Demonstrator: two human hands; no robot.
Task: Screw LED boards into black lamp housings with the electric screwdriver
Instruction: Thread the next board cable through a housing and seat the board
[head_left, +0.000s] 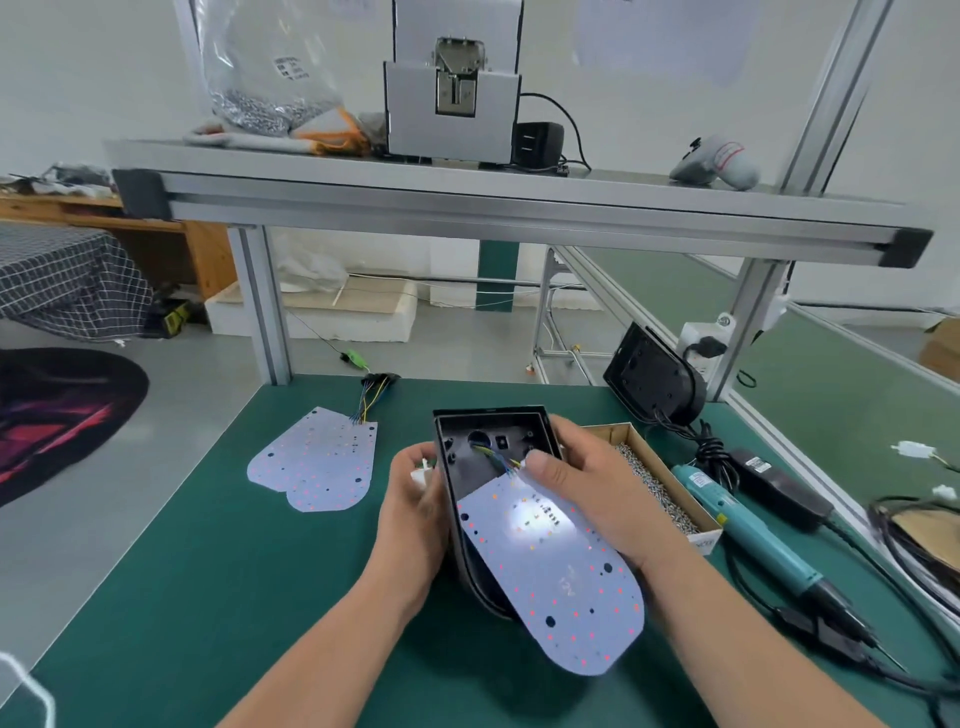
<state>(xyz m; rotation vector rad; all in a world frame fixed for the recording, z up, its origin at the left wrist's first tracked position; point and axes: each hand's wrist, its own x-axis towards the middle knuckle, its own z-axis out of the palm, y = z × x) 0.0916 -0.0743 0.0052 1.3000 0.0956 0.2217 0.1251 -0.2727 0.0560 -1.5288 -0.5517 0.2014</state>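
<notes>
Green mat; both hands grip black housing, glossy board.

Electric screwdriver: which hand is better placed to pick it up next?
Right, probably. The screwdriver lies on the mat just beyond the right hand, next to the screw box. The left hand grips the housing on the far side.

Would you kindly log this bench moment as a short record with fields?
left hand: grips housing's left wall, white connector in fingers
right hand: on housing's right side, thumb at wires
housing: black, open, tilted up
LED board: half in housing, sticking out, unscrewed
spare boards: on mat, left
screwdriver: lying at right, untouched
screw box: beside right hand
</notes>
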